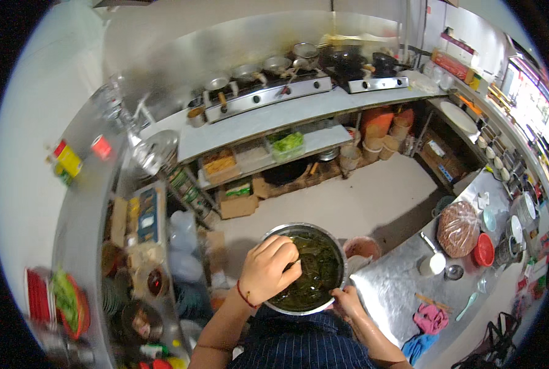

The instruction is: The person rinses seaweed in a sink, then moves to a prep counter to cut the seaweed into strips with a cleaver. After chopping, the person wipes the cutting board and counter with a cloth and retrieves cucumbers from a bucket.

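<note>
A round metal pot [313,302] is held before my body, with dark green leafy matter [318,272] in wet, dark liquid inside it. My left hand [272,265], a red cord at its wrist, is over the pot's left side with its fingers curled. What lies inside those fingers is hidden. At the lower right, my right hand [346,300] grips the pot's rim. Just beyond the pot, a pinkish bucket [362,248] stands on the floor.
Gas stoves [274,94] with pans line the far counter [256,127]. At right, a steel table [385,295] bears a bag of reddish-brown pieces [459,228], a red bowl [484,250] and pink and blue cloths [430,318]. A steel counter [78,230] runs along the left.
</note>
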